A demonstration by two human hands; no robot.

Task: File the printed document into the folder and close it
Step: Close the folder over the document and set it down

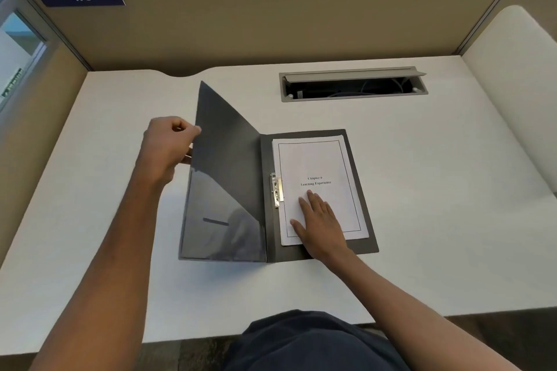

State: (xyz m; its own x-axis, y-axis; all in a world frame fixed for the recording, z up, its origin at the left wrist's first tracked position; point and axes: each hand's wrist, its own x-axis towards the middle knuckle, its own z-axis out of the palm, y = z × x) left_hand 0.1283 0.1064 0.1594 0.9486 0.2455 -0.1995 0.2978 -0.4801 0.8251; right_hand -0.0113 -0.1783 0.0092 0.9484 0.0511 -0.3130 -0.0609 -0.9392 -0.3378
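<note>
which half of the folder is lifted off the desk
The front cover, on the left side: the left hand pinches its outer edge and holds it raised. The back half lies flat under the document, with the right hand pressing down.

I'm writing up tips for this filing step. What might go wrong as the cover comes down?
1. The right hand lies flat on the document; the cover may land on it unless it withdraws.
2. Pulling that hand away could drag the sheets askew, if the clip grips loosely.
3. The left hand pinches only the cover's edge, so it may slip.
</note>
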